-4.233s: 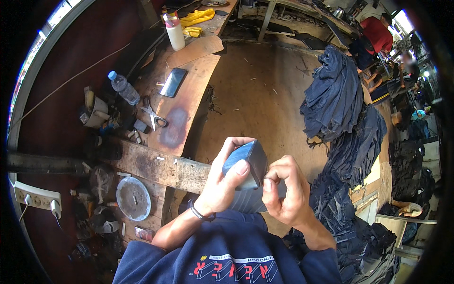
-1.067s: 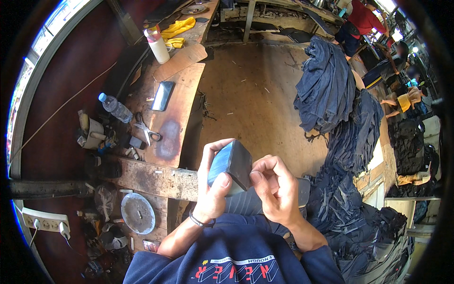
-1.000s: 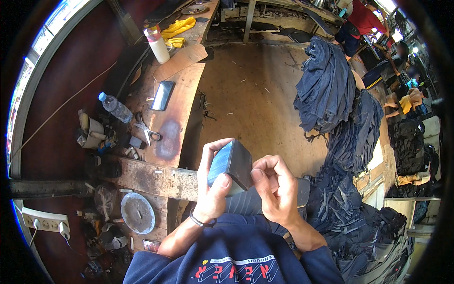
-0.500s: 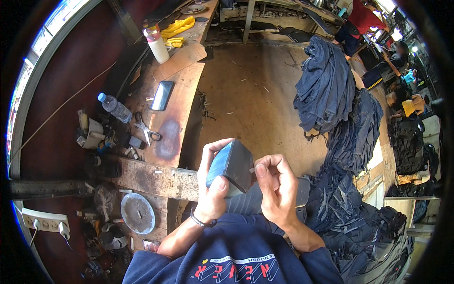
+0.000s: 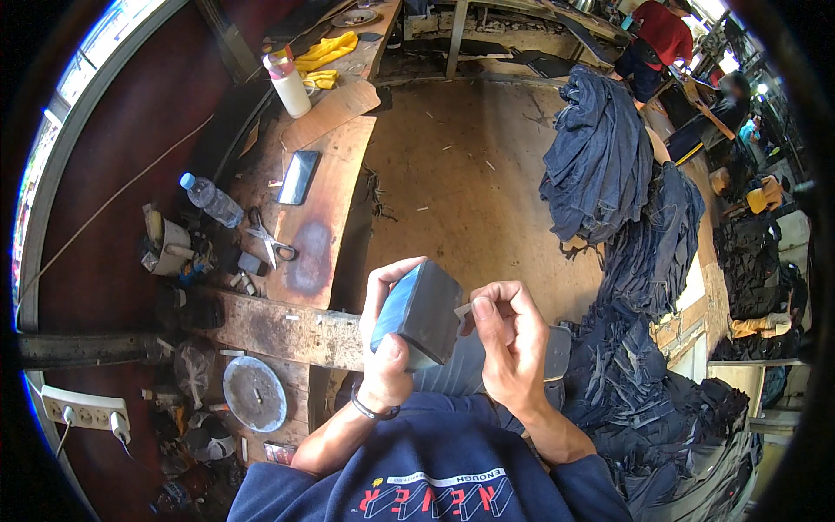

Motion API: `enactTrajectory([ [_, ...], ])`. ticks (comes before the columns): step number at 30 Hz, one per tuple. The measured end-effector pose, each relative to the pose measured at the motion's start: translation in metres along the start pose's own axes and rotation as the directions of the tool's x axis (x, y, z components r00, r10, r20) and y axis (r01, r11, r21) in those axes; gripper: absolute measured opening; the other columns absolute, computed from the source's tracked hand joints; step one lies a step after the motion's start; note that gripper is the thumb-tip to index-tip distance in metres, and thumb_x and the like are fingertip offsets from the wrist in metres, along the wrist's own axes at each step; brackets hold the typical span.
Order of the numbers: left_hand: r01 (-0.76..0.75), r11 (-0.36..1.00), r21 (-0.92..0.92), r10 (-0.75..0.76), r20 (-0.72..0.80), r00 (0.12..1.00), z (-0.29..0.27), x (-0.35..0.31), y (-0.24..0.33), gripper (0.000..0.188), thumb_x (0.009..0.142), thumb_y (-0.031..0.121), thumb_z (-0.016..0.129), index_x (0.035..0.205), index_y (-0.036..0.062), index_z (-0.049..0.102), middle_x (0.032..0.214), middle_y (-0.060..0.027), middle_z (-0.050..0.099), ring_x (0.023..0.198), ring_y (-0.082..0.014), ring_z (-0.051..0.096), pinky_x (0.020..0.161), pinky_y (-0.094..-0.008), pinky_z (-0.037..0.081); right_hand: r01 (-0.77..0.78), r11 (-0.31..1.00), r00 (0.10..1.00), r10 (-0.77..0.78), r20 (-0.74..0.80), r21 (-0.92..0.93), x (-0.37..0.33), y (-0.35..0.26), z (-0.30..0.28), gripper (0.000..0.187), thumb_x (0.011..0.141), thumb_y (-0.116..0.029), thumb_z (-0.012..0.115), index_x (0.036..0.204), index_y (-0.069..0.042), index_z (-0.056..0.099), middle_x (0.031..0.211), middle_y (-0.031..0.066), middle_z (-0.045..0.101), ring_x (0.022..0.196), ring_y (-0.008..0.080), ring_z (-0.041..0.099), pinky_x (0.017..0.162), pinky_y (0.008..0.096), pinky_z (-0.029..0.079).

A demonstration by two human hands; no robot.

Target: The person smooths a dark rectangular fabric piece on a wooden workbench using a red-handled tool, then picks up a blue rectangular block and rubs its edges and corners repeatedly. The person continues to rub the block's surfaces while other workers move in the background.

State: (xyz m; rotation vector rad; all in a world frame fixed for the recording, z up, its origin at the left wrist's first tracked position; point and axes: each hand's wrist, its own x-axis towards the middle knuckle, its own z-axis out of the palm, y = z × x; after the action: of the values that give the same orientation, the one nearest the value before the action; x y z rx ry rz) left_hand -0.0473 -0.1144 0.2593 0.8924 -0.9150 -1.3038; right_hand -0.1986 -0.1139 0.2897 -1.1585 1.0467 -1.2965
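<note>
My left hand [image 5: 387,365] is wrapped round a dark box-shaped block [image 5: 428,306] with a shiny blue side, held tilted over my lap. The thumb presses its near edge and the fingers go behind it. At the block's right edge is a small pale strip [image 5: 463,310], like a bit of tape or film. My right hand [image 5: 513,339] pinches the end of that strip between thumb and forefinger, with the other fingers curled. Whether the strip is stuck to the block I cannot tell.
Left on the bench lie scissors [image 5: 271,242], a phone [image 5: 298,177], a water bottle [image 5: 211,200] and a white bottle [image 5: 287,84]. A round tray [image 5: 254,393] is at lower left. Dark denim [image 5: 600,157] is heaped at right. Other people [image 5: 658,39] work at far right.
My left hand has shifted the block slightly left, turning it a little. A gap with the pale strip now shows between block and right fingers. A person at far right has moved.
</note>
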Motion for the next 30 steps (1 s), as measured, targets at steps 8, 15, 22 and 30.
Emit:
enactTrajectory([
  [8,-0.002,0.999,-0.036,0.002,0.004,1.0,0.0,-0.002,-0.001,0.112,0.083,0.089,0.058,0.146,-0.0012,0.039,0.123,-0.02,0.06,0.091,-0.0272,0.072,0.07,-0.0384,0.063,0.003,1.0,1.0,-0.004,-0.031,-0.025,0.005,0.002,-0.001,0.015,0.111,-0.015,0.059,0.108,0.0,0.056,0.092,0.0019,0.059,0.08,0.0052,0.054,0.076,0.0249,0.052],
  [15,0.017,0.999,-0.046,-0.017,0.007,1.0,0.005,-0.003,0.004,0.111,0.083,0.089,0.058,0.146,-0.0006,0.039,0.119,-0.0193,0.062,0.089,-0.0267,0.073,0.07,-0.0388,0.063,0.012,0.999,0.999,-0.014,-0.051,-0.045,0.014,0.012,-0.007,0.016,0.111,-0.015,0.058,0.107,0.0,0.056,0.092,0.0024,0.059,0.081,0.0061,0.058,0.075,0.0251,0.055],
  [22,0.008,0.999,-0.036,-0.008,-0.006,1.0,0.005,-0.002,0.001,0.11,0.083,0.089,0.058,0.145,-0.0008,0.04,0.114,-0.0185,0.064,0.086,-0.0258,0.073,0.068,-0.0375,0.064,0.011,0.996,0.997,-0.017,-0.072,-0.087,0.023,0.022,-0.013,0.02,0.111,-0.019,0.057,0.108,0.001,0.058,0.093,0.005,0.062,0.082,0.0081,0.062,0.075,0.0269,0.06],
  [30,0.016,0.999,-0.041,-0.016,0.005,1.0,0.005,-0.003,0.001,0.111,0.083,0.089,0.058,0.146,-0.0002,0.04,0.113,-0.0179,0.064,0.087,-0.0254,0.073,0.067,-0.0381,0.063,0.011,0.995,0.996,-0.019,-0.085,-0.101,0.026,0.025,-0.016,0.021,0.111,-0.019,0.058,0.107,0.001,0.058,0.091,0.0052,0.061,0.081,0.008,0.061,0.074,0.0271,0.06],
])
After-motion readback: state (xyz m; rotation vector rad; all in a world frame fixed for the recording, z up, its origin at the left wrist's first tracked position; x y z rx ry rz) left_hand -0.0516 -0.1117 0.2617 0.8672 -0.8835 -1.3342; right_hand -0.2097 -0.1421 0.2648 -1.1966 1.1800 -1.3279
